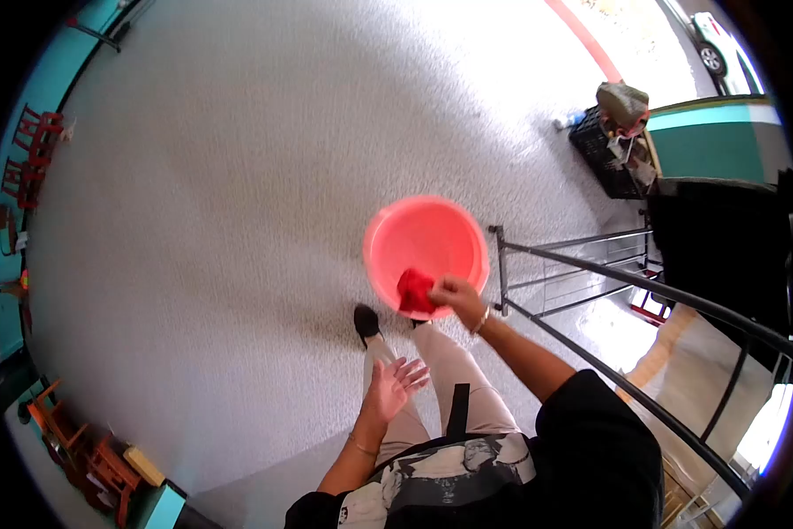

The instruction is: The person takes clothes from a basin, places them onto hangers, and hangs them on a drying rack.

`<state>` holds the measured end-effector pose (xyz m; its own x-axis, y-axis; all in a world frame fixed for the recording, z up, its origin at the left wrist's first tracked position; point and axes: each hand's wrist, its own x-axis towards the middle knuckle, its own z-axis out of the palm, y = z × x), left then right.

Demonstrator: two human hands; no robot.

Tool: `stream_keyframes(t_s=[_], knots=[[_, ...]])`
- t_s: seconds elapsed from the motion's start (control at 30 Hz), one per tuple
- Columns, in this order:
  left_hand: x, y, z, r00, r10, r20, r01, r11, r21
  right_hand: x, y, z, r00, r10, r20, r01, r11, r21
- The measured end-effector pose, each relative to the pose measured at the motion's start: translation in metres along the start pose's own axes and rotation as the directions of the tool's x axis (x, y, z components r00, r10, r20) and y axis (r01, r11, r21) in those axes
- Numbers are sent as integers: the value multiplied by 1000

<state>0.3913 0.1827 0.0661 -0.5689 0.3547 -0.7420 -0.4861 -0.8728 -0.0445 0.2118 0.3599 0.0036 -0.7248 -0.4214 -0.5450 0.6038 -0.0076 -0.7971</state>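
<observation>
A round pink plastic basin (427,225) stands on the floor just in front of my feet. Over its near side, my right hand (454,295) grips a bunched red cloth (416,289), which hangs down at the basin's near inner wall. Whether the cloth touches the basin, I cannot tell. My left hand (398,388) is held in front of my thighs, palm turned up and fingers apart, with nothing in it.
To the right of the basin is a dark metal rack (582,273). A black crate (608,159) filled with items stands farther back on the right. Red wooden chairs (33,141) line the left wall, and wooden stools (110,472) are at lower left.
</observation>
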Motion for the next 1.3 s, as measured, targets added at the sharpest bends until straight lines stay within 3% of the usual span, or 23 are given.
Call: stream_keyframes(t_s=[0.03, 0.07, 0.13, 0.17, 0.2, 0.3, 0.33, 0.37, 0.4, 0.5, 0.53, 0.57, 0.63, 0.7, 0.77, 0.83, 0.87, 0.97, 1.0, 1.1, 1.13, 1.23, 1.3], knots=[[4, 7, 11, 999, 2, 50, 0, 999, -42, -24, -25, 18, 986, 160, 49, -162, 985, 61], [11, 10, 13, 992, 0, 130, 11, 997, -82, -41, -33, 27, 987, 127, 97, -118, 989, -93], [-7, 29, 71, 974, 23, 223, -35, 998, 50, -70, -38, 53, 965, 120, 233, -124, 992, 1], [-15, 32, 92, 974, 35, 226, -55, 995, 82, -80, -32, 64, 969, 102, 224, -77, 990, -115], [-14, 31, 87, 974, 57, 221, -80, 992, 98, -91, -51, 80, 982, -27, 189, 98, 920, -379], [-35, 35, 81, 995, 48, 88, -64, 980, 189, -94, -77, 103, 942, -165, 291, 310, 758, -574], [-41, 41, 79, 994, -31, 103, 12, 985, 175, -92, -84, 105, 917, -132, 377, 365, 659, -657], [-52, 46, 90, 1000, -2, -7, 4, 969, 247, -95, -102, 110, 886, -82, 455, 422, 548, -722], [-53, 50, 75, 1000, -17, -6, 18, 969, 245, -93, -121, 116, 871, 56, 488, 393, 518, -760], [-78, 78, 113, 999, -3, 45, -8, 967, 254, -59, -177, 113, 580, -56, 812, 663, 612, -431], [-87, 90, 130, 995, 13, 103, -36, 974, 222, -44, -155, 105, 743, -225, 631, 465, 851, -244], [-92, 103, 144, 982, 18, 186, -54, 980, 191, -28, -155, 96, 887, -63, 457, 212, 936, -282], [-101, 129, 163, 940, 28, 340, -71, 991, 114, -11, -177, 106, 953, -169, 253, 187, 981, -48], [-117, 156, 200, 883, 21, 468, -130, 971, 201, 1, -196, 145, 908, -67, 413, -34, 972, 232], [-123, 182, 217, 848, -16, 529, -99, 977, 189, 30, -210, 183, 717, -274, 641, 14, 925, 380], [-133, 219, 225, 834, -67, 548, -37, 983, 177, 31, -266, 241, 606, -378, 699, -236, 754, 613], [-140, 236, 227, 828, -94, 553, -3, 985, 171, 20, -302, 267, 629, -417, 657, -173, 748, 641], [-147, 302, 215, 820, -241, 518, 15, 916, 402, 60, -332, 299, 513, -408, 755, 94, 901, 423], [-155, 322, 217, 873, -263, 411, 57, 892, 449, 55, -344, 313, 645, -359, 675, 226, 933, 280], [-165, 362, 242, 902, -82, 423, -311, 557, 770, 64, -367, 337, 774, -276, 570, 353, 935, -26], [-174, 370, 263, 960, -2, 279, -258, 375, 890, 67, -371, 339, 817, -286, 501, 310, 950, 37], [-149, 375, 277, 797, 249, 551, -588, 106, 802, 82, -371, 336, 921, -284, 265, 228, 947, 225], [-136, 384, 295, 827, 186, 531, -552, 85, 829, 100, -372, 331, 959, -273, 84, 236, 923, 305]])
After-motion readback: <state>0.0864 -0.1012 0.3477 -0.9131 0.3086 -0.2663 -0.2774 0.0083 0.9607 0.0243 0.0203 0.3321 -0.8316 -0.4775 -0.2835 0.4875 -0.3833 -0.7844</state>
